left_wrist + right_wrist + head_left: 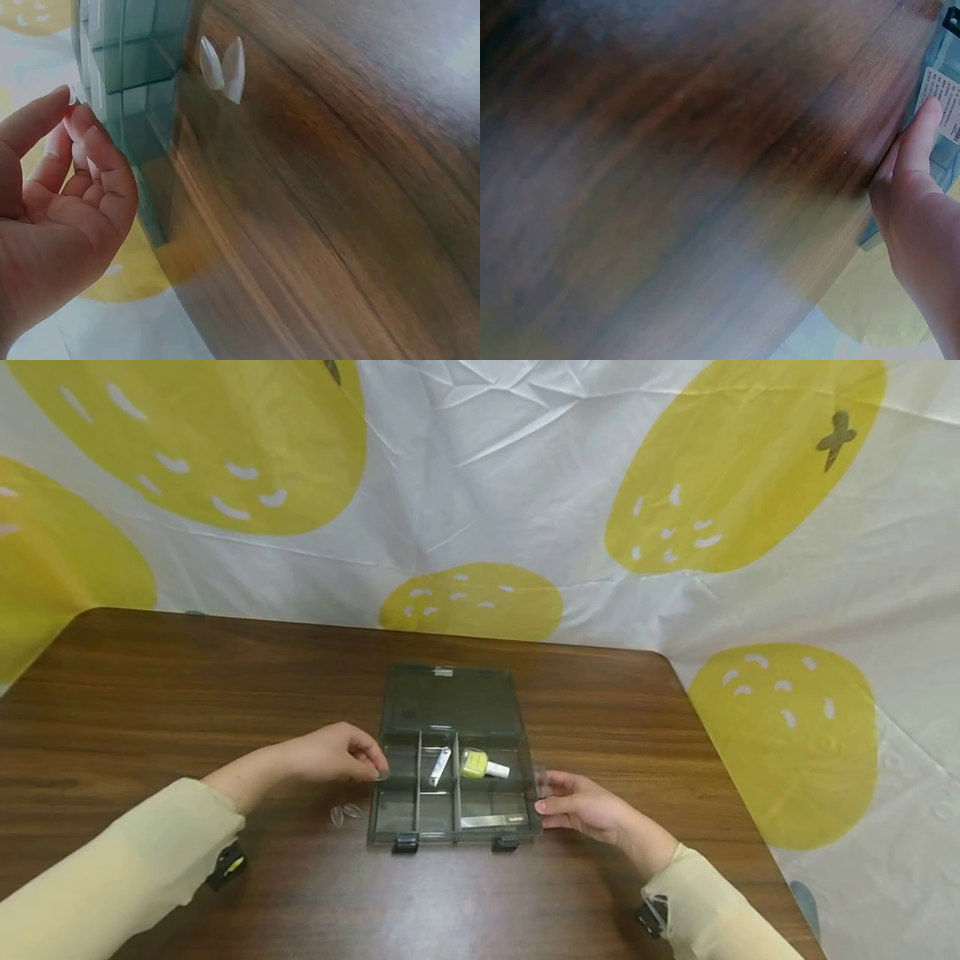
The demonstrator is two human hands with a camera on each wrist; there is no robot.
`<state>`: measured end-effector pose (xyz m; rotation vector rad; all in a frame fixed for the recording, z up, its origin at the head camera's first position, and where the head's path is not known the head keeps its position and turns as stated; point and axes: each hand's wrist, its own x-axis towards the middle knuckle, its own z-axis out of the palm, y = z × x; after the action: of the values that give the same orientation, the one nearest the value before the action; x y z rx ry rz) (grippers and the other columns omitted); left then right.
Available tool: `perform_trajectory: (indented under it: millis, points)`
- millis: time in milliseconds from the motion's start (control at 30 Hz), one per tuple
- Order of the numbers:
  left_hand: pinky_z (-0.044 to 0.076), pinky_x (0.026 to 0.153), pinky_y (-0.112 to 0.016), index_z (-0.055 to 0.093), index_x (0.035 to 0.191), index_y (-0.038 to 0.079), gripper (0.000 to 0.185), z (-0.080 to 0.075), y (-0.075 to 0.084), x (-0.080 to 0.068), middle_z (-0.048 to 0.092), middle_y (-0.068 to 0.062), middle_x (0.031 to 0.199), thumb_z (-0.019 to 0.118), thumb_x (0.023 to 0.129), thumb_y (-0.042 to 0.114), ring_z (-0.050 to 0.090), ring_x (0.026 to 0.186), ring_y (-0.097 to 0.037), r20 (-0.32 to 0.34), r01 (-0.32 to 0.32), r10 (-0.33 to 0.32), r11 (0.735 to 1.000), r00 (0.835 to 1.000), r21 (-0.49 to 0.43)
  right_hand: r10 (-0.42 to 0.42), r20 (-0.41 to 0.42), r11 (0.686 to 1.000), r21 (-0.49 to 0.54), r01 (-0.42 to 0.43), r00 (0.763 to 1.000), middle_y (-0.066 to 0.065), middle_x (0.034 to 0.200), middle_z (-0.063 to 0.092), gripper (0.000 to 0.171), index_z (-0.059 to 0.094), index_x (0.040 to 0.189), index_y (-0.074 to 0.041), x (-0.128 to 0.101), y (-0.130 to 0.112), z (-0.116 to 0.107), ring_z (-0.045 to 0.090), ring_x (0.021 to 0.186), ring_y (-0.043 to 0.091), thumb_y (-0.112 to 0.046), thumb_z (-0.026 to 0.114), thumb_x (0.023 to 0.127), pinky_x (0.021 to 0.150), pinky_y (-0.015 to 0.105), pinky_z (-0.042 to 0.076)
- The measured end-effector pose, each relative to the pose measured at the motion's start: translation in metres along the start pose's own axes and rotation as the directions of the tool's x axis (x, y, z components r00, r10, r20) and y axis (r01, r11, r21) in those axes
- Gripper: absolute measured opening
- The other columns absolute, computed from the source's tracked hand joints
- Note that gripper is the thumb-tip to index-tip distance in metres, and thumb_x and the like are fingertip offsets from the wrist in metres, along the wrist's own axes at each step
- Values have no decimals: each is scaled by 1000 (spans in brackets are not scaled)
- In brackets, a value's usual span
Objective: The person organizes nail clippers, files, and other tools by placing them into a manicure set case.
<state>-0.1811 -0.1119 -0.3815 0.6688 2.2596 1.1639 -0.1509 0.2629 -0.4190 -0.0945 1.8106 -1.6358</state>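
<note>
An open smoky clear organiser box [397,789] lies mid-table with its lid [450,702] folded back. Its compartments hold a nail clipper [439,765], a yellow polish bottle [480,765] and a metal file [491,820]. My left hand [378,768] is at the box's left wall and pinches a small clear nail tip [73,94] between thumb and fingers. The left hand [73,101] sits beside the box [127,75]. Two more clear nail tips [345,812] [221,67] lie on the wood. My right hand [543,797] [922,120] rests with straight fingers against the box's right wall [941,97].
The brown wooden table [187,710] has rounded corners; its right edge runs close beside my right arm. A white cloth with yellow prints [525,485] hangs behind and around it. Black wrist devices [225,866] sit on both sleeves.
</note>
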Motion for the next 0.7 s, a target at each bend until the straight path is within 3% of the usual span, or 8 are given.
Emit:
perform_trajectory:
  millis: [700]
  points:
    - [38,57,-19,62,97,-8,21,22,23,29,58,5,70,58,78,0,45,61,-5,107,-7,18,995,994,-96,-3,16,1000,19,3,1000,5,109,58,66,18,138,18,0,-1,-1,62,93,10,-1,57,87,85,29,51]
